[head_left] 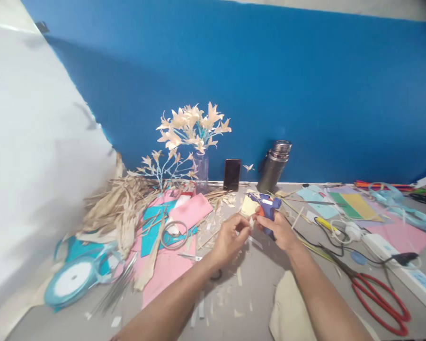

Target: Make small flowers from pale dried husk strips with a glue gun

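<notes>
My right hand (pixel 279 230) is wrapped around a blue glue gun (pixel 268 207) with an orange trigger, its nozzle pointing left. My left hand (pixel 230 235) pinches a small pale piece of dried leaf (pixel 250 220) right at the nozzle tip. Both hands meet above the grey table (pixel 255 279), just in front of a yellow note pad (pixel 249 205). A glass vase holding cream paper flowers (pixel 193 125) stands behind them against the blue wall.
Red-handled scissors (pixel 379 296) and a white power strip (pixel 401 265) lie to the right. Coloured paper sheets (pixel 351 203), a metal flask (pixel 274 166) and a phone (pixel 232 174) line the back. Dried husks (pixel 117 208), pink paper (pixel 163 270), a wire coil (pixel 173 234) and blue ribbon spool (pixel 73 279) fill the left.
</notes>
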`<state>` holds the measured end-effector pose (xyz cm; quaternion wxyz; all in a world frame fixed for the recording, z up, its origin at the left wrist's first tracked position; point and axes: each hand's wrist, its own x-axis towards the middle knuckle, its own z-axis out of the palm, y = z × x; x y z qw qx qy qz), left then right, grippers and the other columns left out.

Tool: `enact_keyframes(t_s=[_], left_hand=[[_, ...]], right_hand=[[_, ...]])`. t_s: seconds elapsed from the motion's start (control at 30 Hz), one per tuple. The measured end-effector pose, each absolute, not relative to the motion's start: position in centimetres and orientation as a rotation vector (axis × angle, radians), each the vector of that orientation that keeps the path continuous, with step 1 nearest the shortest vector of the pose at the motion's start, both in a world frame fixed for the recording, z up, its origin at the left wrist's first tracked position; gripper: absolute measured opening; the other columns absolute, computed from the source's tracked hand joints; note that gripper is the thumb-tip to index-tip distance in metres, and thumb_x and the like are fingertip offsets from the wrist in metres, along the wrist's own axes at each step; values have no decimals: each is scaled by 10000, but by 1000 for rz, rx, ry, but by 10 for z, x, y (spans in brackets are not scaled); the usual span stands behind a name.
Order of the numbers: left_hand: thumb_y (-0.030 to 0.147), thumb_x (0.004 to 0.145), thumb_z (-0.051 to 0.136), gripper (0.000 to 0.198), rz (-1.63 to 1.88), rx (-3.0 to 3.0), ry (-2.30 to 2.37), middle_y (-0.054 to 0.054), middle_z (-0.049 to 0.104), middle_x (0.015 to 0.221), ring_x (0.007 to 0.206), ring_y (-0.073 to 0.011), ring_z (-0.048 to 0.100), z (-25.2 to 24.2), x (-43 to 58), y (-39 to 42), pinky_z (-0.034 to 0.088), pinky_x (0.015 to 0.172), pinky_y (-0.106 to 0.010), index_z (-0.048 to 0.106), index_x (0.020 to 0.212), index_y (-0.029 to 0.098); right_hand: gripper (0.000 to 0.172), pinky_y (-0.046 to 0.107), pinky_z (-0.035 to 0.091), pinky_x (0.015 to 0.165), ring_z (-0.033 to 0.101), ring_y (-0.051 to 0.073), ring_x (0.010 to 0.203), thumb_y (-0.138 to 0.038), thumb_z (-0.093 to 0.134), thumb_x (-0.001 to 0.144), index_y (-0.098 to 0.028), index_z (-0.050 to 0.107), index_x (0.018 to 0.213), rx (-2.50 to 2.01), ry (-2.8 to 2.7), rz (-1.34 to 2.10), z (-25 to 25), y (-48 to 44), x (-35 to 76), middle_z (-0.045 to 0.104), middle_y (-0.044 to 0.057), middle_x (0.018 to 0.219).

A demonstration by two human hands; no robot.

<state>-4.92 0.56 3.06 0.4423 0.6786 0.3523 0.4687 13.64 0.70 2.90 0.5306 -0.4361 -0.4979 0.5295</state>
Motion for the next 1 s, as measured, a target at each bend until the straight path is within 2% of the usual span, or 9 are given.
enact_keyframes(t_s=[0.1,0.43,0.63,1.0], left_hand=[[117,814,561,99,1161,1737,839,-16,649,784,720,-140,591,30,-48,4,450,700,-258,624,766,175],[79,802,564,112,1120,1824,770,-3,629,775,739,-133,569,32,-48,2,422,726,-251,607,761,174],[100,809,562,95,1095,1848,734,-10,630,780,742,-139,567,34,-49,1,418,718,-253,602,764,173],[164,797,590,38,1146,1580,856,-7,631,748,708,-145,577,30,-46,1,444,690,-263,608,767,177]], right_hand=[[359,255,425,590,554,129,628,-380,781,768,-190,582,998,-1018,-1205,1343,28,4,131,621,-9,741],[347,263,409,574,535,122,597,-301,769,709,-185,587,980,-976,-1182,1366,35,1,136,630,1,783],[354,245,367,536,488,106,563,-293,771,706,-184,575,980,-1028,-1197,1375,38,1,133,586,-25,725],[326,252,358,539,482,116,560,-254,756,702,-196,563,959,-983,-1167,1299,35,4,132,591,-25,704]])
